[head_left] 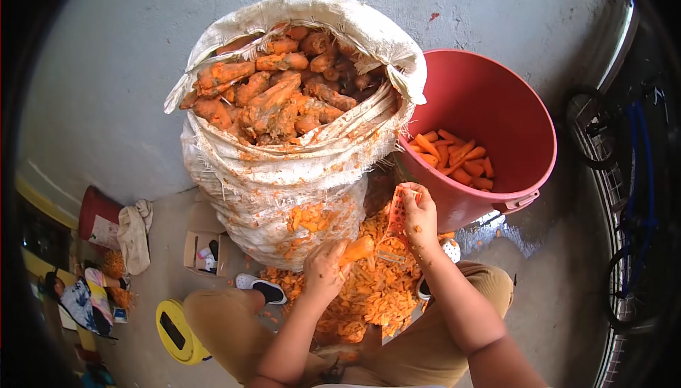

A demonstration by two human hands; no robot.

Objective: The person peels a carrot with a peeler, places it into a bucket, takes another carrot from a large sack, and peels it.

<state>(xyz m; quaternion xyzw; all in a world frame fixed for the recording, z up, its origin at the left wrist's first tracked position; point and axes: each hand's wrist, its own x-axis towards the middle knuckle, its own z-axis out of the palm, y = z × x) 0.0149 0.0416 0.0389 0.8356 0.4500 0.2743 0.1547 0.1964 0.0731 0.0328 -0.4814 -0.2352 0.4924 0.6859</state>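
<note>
My left hand (325,272) is closed round the thick end of an orange carrot (357,250), whose other end points up and right. In my right hand (418,216) is a reddish, flat tool with holes (397,212), gripped near its top; its exact shape is partly hidden by the fingers. The tool and the carrot are apart. Below both hands lies a heap of orange peelings (369,296). Just beyond stands a white woven sack (284,175), its rim rolled back, full of unpeeled, dirt-covered carrots (273,93).
A red bucket (489,104) with peeled carrots (454,157) stands right of the sack. Left are a cardboard box (202,246), a yellow round object (177,331), a cloth (135,235) and another person (85,296). Bicycles (631,196) lean at the right.
</note>
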